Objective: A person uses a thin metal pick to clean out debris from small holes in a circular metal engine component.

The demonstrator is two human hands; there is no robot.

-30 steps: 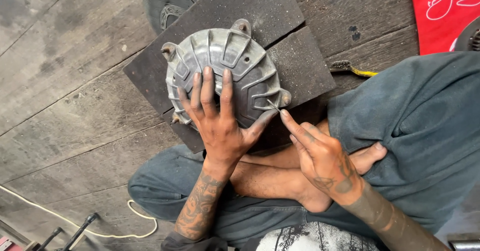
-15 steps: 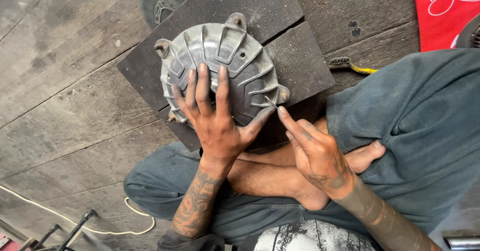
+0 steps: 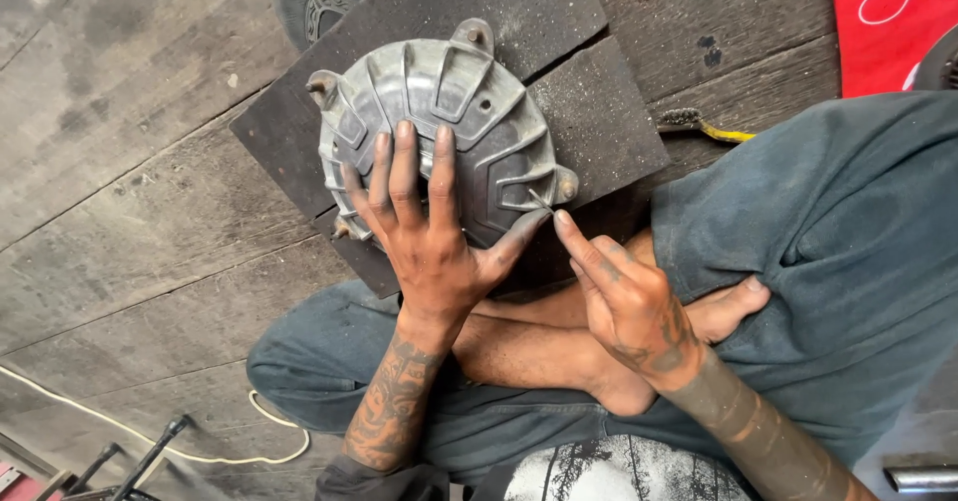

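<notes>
Left hand [image 3: 429,247] lies flat, fingers spread, pressing down on the grey cover [image 3: 444,137], nothing clasped. Right hand [image 3: 634,306] has its grip pinched on a thin pin [image 3: 540,200], tip at the cover's rim by a lug. Looks like early going: the cover sits whole on the dark board [image 3: 559,22] on the floor, that rim spot in hand. Cover: ribbed, domed cast metal, dull, grimy, lugs around the edge.
</notes>
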